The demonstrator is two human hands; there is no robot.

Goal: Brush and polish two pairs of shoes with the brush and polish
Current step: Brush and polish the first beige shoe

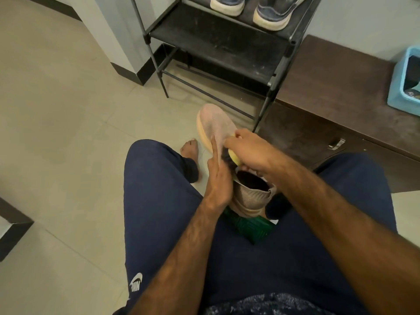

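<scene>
The right hand [252, 153] curls round the brush [235, 157], the left hand [218, 178] braces the shoe [216, 126] with straight fingers — short, light strokes should suit its knit.

I see a black rack [216, 42] standing on the tiled floor [68, 110], blue sneakers [271, 15] on its upper shelf, and a blue basket [396, 87] on the worktop [336, 83].

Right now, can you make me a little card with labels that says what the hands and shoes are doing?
being cleaned: shoe, pink knit, toe pointing away, between the knees
left: left hand flat against the shoe's side
right: right hand grips the brush on the shoe
waiting: blue pair on the rack
nearby: basket on the cabinet
</scene>
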